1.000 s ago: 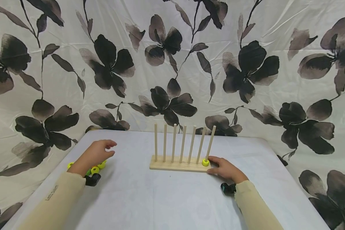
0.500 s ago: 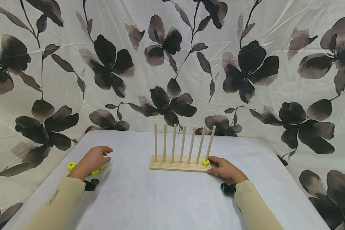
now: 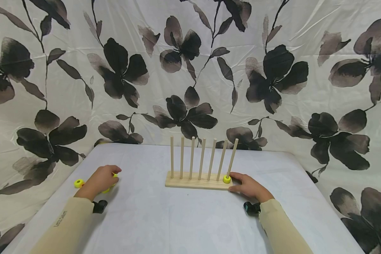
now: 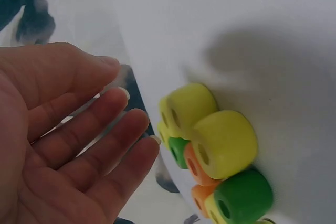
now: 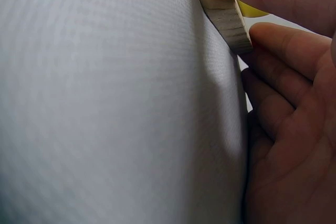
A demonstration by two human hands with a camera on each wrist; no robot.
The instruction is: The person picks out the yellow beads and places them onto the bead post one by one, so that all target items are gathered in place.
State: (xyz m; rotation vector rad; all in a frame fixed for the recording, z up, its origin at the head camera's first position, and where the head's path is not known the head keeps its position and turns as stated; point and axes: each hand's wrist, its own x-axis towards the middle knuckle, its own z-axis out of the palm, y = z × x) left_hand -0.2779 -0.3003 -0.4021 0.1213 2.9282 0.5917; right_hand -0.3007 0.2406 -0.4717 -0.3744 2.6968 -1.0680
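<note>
Beside yellow, green and orange drum-shaped beads [image 4: 228, 146], my left hand [image 3: 100, 181] spreads empty fingers; a nudge could scatter beads (right hand [image 3: 249, 185] pinching the pale wooden peg rack [image 3: 196, 182]).

A long flat board of pale wood [image 3: 193, 183] lies on the white tabletop [image 3: 177, 218]. Seven thin round wooden sticks [image 3: 202, 158] stand up in a row on it. One fat round yellow bead [image 3: 227, 179] sits at the bottom of the stick at the right end. The right hand [image 3: 249, 186] holds that end of the board. Fat round yellow beads [image 4: 231, 145], green beads [image 4: 247, 195] and orange beads [image 4: 203, 174], with holes showing, lie bunched by the left hand [image 3: 99, 180], not touching it.
</note>
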